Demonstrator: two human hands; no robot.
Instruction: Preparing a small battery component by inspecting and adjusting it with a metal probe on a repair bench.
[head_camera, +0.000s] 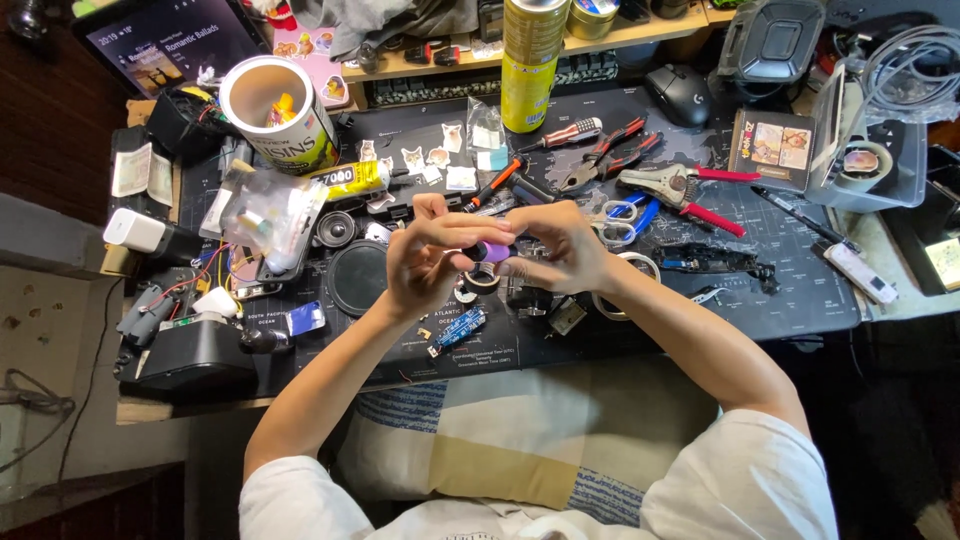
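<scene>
Small purple cylindrical part (494, 251) held above desk (800, 290) centre, pinched at both ends; left hand (425, 262) grip clenched on left end, right hand (560, 250) grip clenched on right end; fingers cover most of part, exact shape unclear; tape roll (482, 280) just below, partly hidden; pliers (610, 150) behind hands; clutter on all sides, little open room.

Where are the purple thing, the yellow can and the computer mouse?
purple thing (493, 250), head view, on its purple body between both hands' fingers.
yellow can (530, 70), head view, on its upright side.
computer mouse (680, 93), head view, on its black top.
</scene>
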